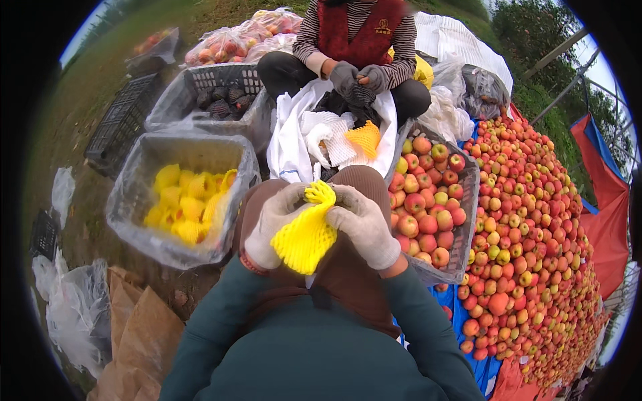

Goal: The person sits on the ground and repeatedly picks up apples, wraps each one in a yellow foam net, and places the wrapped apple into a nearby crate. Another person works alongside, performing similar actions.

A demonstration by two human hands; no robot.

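Observation:
Over my lap I hold a yellow foam net sleeve [304, 237] with both gloved hands. My left hand [271, 227] grips its left edge near the narrow upper end. My right hand [363, 224] pinches the same end from the other side. The wide part of the sleeve hangs down and looks flat; whether anything is inside cannot be made out. To my left, a plastic-lined crate [120, 207] holds several fruits in yellow sleeves [192, 207]. At my right stands a crate [471, 220] of bare red and yellow apples [428, 200].
A white sack [284, 150] with loose foam sleeves [364, 139] lies ahead, before a seated co-worker [354, 33] in grey gloves. Another crate [160, 110] holds fruits in dark sleeves. A large apple heap [528, 247] spreads right. Plastic bags [77, 314] and brown paper [144, 334] lie left.

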